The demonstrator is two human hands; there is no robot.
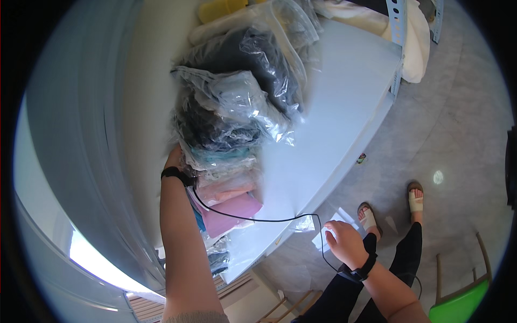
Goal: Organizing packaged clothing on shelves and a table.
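My left hand [174, 156] reaches to the back side of a row of folded clothes in clear plastic bags, and its fingers are hidden behind them. Nearest to it are a dark bagged garment [218, 125] and a teal bagged garment [220, 155]. A grey bagged garment [238, 91] lies tilted over the dark ones. Towards me follow a peach garment [228, 191] and a pink one [232, 214]. My right hand [346, 244] hangs past the shelf's edge, loosely curled and holding nothing visible. A black cable [258, 221] links the bands at my two wrists.
The clothes lie on a light grey metal shelf [323, 101] with a perforated upright [396, 48]. White cloth [416, 52] hangs beyond that post. White sheets [319, 238] lie on the floor below the edge. A green-seated chair [460, 305] stands at the lower right.
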